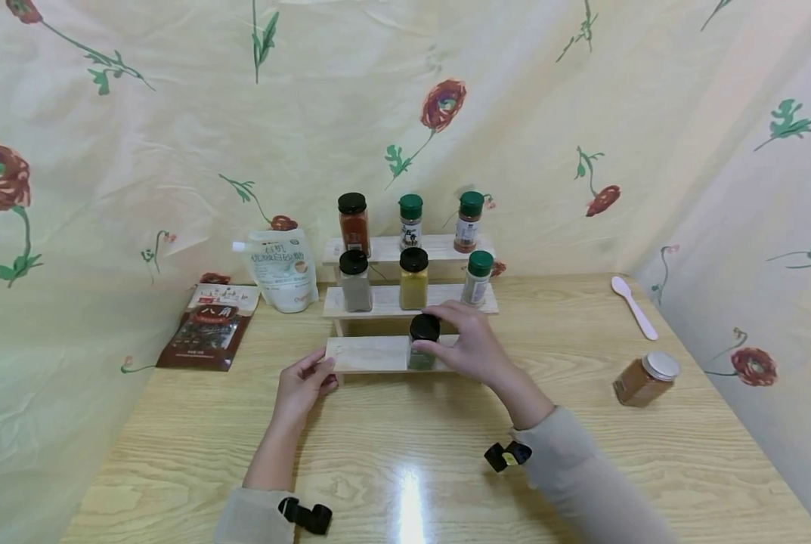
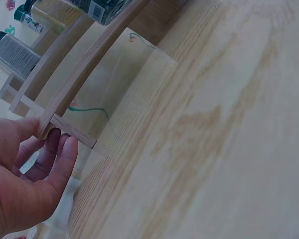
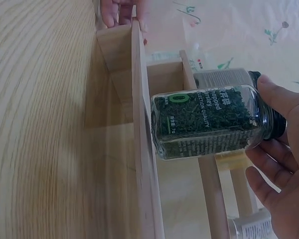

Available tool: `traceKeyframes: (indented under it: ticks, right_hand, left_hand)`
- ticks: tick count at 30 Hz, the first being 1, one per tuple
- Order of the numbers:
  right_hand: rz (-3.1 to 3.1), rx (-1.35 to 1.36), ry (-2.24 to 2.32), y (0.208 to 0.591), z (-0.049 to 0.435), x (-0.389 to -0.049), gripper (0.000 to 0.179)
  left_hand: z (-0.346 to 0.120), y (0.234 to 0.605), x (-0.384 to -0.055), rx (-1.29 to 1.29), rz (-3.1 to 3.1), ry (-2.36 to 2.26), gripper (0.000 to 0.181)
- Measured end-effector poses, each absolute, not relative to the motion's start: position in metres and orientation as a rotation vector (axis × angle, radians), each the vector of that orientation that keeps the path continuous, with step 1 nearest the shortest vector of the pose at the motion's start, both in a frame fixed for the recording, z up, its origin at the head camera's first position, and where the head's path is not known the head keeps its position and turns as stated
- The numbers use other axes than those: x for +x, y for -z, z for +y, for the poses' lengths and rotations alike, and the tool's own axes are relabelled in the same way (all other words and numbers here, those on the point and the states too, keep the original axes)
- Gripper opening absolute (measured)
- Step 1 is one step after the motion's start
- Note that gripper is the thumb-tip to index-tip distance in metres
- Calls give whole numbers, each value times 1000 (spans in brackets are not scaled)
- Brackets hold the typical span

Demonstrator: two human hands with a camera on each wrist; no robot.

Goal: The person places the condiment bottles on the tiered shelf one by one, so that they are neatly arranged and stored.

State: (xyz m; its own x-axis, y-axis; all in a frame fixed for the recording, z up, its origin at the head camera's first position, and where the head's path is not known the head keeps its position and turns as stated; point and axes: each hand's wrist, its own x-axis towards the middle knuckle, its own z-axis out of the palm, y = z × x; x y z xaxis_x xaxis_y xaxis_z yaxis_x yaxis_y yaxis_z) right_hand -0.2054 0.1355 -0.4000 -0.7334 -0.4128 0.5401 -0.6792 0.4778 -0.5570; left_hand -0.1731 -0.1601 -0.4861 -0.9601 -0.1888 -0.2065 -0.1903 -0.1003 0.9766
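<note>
A three-step wooden spice rack point(image 1: 367, 353) stands on the table against the cloth backdrop. My left hand point(image 1: 299, 389) grips the left end of its lowest step, fingers curled at the board's edge in the left wrist view. With thumb and fingers around the black lid, my right hand point(image 1: 476, 344) holds a glass jar of chopped parsley point(image 3: 204, 122). The jar is upright, its base right at the lowest step, near the middle. Behind it on the middle step are a grey-powder jar point(image 1: 357, 291), a yellow-powder jar point(image 1: 414, 289) and a green-capped shaker point(image 1: 476, 279).
The top step carries a red-brown spice jar point(image 1: 354, 227) and two green-capped shakers point(image 1: 410, 223). Left of the rack are a white spouted pouch point(image 1: 283, 272) and a brown packet point(image 1: 208, 329). A silver-lidded jar point(image 1: 639, 381) and a pale spoon point(image 1: 633, 306) lie at right.
</note>
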Motion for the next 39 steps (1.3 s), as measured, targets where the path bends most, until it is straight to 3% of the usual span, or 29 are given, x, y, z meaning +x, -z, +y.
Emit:
traceKeyframes:
  ticks: [34,39]
  right_hand:
    - [-2523,875,-1061,398,72,-222,47]
    - [-2550,901,-1061,399,75,-220,58]
  left_hand:
    - [-161,489,-174,-439,2092,-2290,41]
    - [-162,489,-174,-424,2096,-2289,41]
